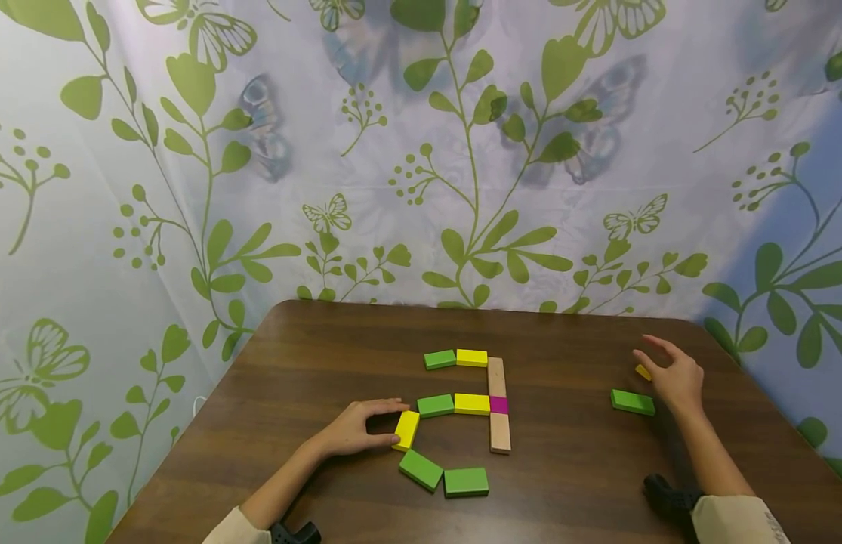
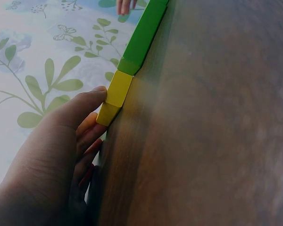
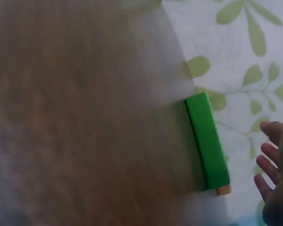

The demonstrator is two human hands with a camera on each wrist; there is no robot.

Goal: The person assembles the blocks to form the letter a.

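My left hand (image 1: pixel 353 429) pinches a yellow block (image 1: pixel 407 431) by its two ends, thumb at the near end and fingers at the far one. In the left wrist view that yellow block (image 2: pixel 119 89) lies between thumb and fingers. Its far end is close to a green block (image 1: pixel 436 406), its near end to a tilted green block (image 1: pixel 421 470). Over at the right, my right hand (image 1: pixel 679 380) is held above the table with fingers spread. Below it lies a small yellow block (image 1: pixel 643 372), partly hidden by the hand, behind a green block (image 1: pixel 633 402).
Blocks form a figure on the brown table (image 1: pixel 563 499): a column of wooden blocks (image 1: pixel 500 433) with a magenta block (image 1: pixel 498 405) in it, yellow blocks (image 1: pixel 471 358) and green blocks (image 1: pixel 466 481). A patterned curtain (image 1: pixel 366 249) hangs behind the table's far edge.
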